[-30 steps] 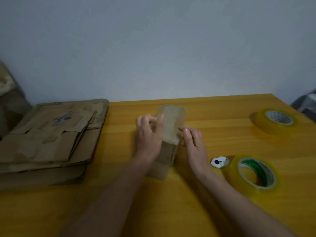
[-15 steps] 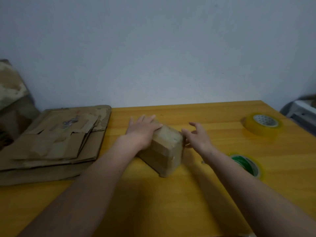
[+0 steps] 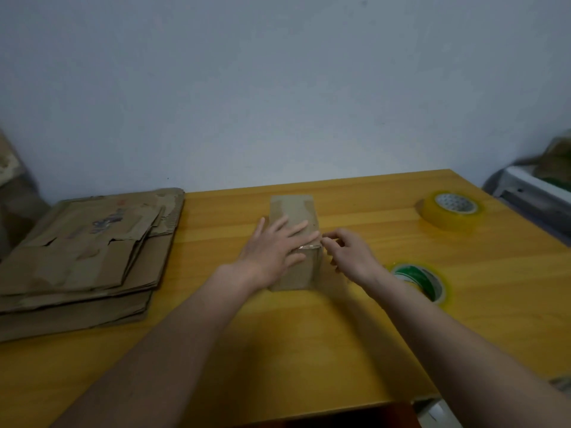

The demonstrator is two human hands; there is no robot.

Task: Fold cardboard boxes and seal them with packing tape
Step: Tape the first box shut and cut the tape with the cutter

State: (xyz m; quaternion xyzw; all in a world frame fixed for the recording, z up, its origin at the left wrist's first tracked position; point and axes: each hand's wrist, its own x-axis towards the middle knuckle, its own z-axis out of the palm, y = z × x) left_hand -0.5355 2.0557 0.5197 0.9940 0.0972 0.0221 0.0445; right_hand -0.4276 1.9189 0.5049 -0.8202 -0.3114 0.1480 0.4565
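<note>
A small brown cardboard box (image 3: 293, 211) lies on its long side in the middle of the yellow wooden table (image 3: 309, 335), clear tape shining along its near top edge. My left hand (image 3: 275, 248) lies flat on the box's top with fingers spread. My right hand (image 3: 349, 254) is at the box's right near corner, fingers curled, fingertips touching the taped edge. A roll of yellowish packing tape with a green core (image 3: 423, 281) lies just right of my right wrist. A second yellow roll (image 3: 449, 210) sits farther back right.
A stack of flattened cardboard boxes (image 3: 83, 251) covers the table's left part. The wall runs directly behind the table. A white and grey object (image 3: 537, 196) stands off the table's right edge. The near table edge crosses the bottom right.
The box has turned from a skewed, tipped pose to lie straight, long side pointing away from me. My left hand moved onto its top; my right hand closed in on the right corner.
</note>
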